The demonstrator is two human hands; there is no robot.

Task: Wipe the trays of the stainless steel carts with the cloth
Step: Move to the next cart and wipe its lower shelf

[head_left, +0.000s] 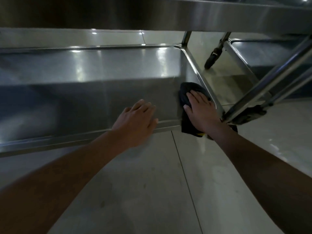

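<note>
A dark cloth lies in the near right corner of the cart's low stainless steel tray. My right hand presses flat on the cloth with straight fingers, and one end of the cloth hangs over the tray's front rim. My left hand hovers or rests over the front rim, fingers relaxed and holding nothing. An upper tray's underside and rim span the top of the view.
A second steel cart's tray stands to the right, with a black caster wheel between the carts. Slanted steel tubes cross at right, near my right wrist. Pale tiled floor lies below my arms.
</note>
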